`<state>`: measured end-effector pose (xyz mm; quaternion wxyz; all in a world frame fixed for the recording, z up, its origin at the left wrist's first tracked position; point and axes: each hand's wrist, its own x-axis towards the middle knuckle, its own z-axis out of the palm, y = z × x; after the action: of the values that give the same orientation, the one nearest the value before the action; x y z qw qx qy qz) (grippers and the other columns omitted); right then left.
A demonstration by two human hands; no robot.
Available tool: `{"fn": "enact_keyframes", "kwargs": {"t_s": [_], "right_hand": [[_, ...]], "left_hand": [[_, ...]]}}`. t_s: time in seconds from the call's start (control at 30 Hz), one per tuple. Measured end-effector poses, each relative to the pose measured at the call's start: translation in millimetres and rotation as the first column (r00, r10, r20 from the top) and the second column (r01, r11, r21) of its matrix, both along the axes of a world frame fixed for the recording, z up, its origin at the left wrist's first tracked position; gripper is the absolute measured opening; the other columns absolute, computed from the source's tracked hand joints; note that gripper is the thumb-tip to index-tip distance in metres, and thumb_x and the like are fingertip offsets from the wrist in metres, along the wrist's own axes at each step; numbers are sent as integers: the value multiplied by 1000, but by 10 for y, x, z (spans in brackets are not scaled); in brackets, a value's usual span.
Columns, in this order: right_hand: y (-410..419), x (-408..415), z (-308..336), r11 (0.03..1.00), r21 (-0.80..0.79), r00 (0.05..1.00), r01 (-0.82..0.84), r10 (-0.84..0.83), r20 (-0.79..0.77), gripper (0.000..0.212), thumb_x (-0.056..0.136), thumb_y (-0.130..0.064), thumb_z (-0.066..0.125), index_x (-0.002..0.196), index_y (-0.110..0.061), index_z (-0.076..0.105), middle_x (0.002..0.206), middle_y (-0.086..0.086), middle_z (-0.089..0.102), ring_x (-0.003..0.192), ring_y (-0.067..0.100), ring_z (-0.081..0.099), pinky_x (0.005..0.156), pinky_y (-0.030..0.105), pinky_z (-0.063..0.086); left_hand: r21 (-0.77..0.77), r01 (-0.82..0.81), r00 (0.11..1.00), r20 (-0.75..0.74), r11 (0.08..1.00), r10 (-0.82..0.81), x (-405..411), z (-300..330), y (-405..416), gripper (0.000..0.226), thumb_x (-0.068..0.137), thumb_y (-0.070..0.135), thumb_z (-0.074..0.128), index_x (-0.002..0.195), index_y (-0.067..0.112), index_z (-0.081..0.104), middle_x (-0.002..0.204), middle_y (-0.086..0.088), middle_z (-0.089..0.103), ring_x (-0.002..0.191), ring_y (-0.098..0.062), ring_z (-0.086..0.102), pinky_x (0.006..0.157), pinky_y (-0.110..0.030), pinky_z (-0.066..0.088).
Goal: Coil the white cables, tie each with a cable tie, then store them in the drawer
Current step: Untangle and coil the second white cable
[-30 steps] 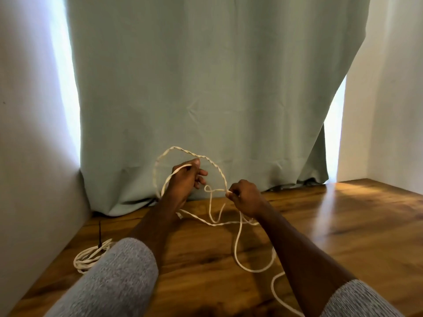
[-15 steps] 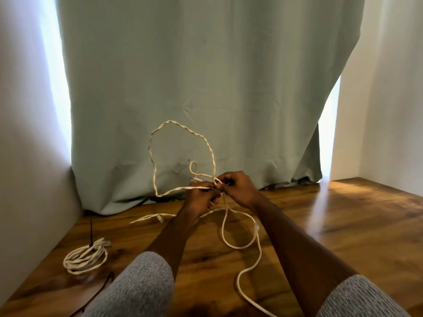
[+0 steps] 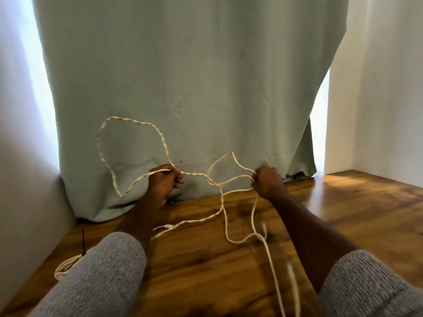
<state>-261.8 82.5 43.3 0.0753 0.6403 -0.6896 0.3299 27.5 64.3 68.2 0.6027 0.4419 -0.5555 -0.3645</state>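
Both hands grip the same white cable (image 3: 201,177), fists closed. Left hand (image 3: 166,181), centre-left of frame, pinches the base of a big twisted loop that stands up toward upper left, in front of the green curtain (image 3: 206,76). Right hand (image 3: 266,181), centre-right, is clenched round a smaller loop w/ strands running out both sides. Between the fists a short twisted stretch hangs slack-ish; hands are apart, not touching.

Outward: from the right fist the cable drops to the wooden floor (image 3: 343,213), wanders thru a bend at lower centre, then runs off the bottom edge. A free end w/ what looks like a connector lies just below centre. Lower part is blurred, so can't tell how much is left.

Lower left, partly behind the grey sleeve (image 3: 100,271): a second cable coil (image 3: 66,266) already wound, w/ a thin black strip, prob. a cable tie (image 3: 83,241), at it. Whether it's cinched – can't tell. No drawer in view.

Step, imo: coiling cable no. 2, early. Next move needs right hand to bring its loop over to the left fist, match loop size, and feed more slack w/o adding twist. Tie & storing not yet done.
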Motion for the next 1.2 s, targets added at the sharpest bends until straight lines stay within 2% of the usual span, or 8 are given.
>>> {"fn": "enact_keyframes", "kwargs": {"t_s": [0.23, 0.4, 0.53, 0.6, 0.87, 0.97, 1.07, 1.2], "right_hand": [[-29, -84, -349, 953, 291, 996, 87, -76, -50, 32, 94, -19, 62, 123, -5, 62, 129, 17, 64, 120, 32, 62, 94, 36, 51], [50, 66, -389, 968, 246, 998, 56, -57, -4, 69, 79, -37, 84, 133, -13, 49, 131, 14, 53, 121, 33, 57, 98, 42, 53], [111, 280, -342, 948, 77, 937, -310, 290, 196, 24, 94, -28, 71, 109, -10, 71, 107, 8, 72, 94, 20, 66, 77, 29, 48], [152, 422, -372, 876, 159, 866, -455, 394, 307, 28, 97, -31, 66, 116, -10, 72, 110, 4, 71, 98, 18, 66, 81, 29, 49], [30, 825, -617, 872, 52, 756, -487, 391, 524, 20, 100, -21, 59, 102, -12, 78, 95, 2, 75, 85, 14, 68, 80, 32, 54], [9, 825, -457, 926, -141, 726, -351, 364, 584, 22, 100, -20, 59, 85, -13, 73, 75, -4, 68, 65, 6, 61, 69, 26, 47], [39, 749, -205, 940, -171, 782, -295, 341, 522, 20, 102, -21, 58, 94, -10, 73, 83, 2, 71, 70, 11, 63, 65, 25, 49], [64, 732, -45, 907, -125, 812, -401, 416, 410, 19, 101, -20, 59, 100, -8, 74, 82, -2, 68, 70, 5, 61, 66, 21, 45]], "left_hand": [[9, -10, 1000, 28, 1000, 10, -91, 10, -41, 19, 100, 7, 53, 84, 0, 59, 73, -18, 59, 62, -27, 59, 51, -26, 53], [6, 31, 999, 7, 999, -31, -385, 6, 17, 16, 101, 6, 52, 92, -5, 59, 76, -19, 57, 59, -22, 58, 47, -19, 50], [16, 55, 998, -17, 998, -54, -509, -43, -53, 19, 100, 9, 55, 92, -7, 62, 79, -20, 63, 61, -22, 66, 50, -19, 53], [38, 76, 997, -24, 996, -75, -548, -64, -96, 21, 100, 12, 56, 93, -6, 64, 81, -19, 67, 63, -19, 70, 54, -20, 54], [29, 249, 950, -202, 968, -238, -637, -13, -7, 18, 99, 15, 56, 90, 2, 64, 74, -10, 68, 67, -17, 70, 60, -23, 57], [92, 229, 968, 86, 969, -237, -553, -67, 79, 25, 96, 25, 63, 89, 2, 67, 71, -11, 68, 64, -19, 66, 55, -20, 54], [87, 115, 776, 615, 990, -144, -489, -214, 164, 26, 88, 34, 71, 78, 10, 73, 65, -9, 70, 54, -15, 63, 53, -21, 50], [158, 251, 745, 598, 955, -295, -552, -303, 189, 23, 92, 24, 67, 72, 13, 70, 58, -5, 64, 51, -13, 56, 52, -24, 46]]}}
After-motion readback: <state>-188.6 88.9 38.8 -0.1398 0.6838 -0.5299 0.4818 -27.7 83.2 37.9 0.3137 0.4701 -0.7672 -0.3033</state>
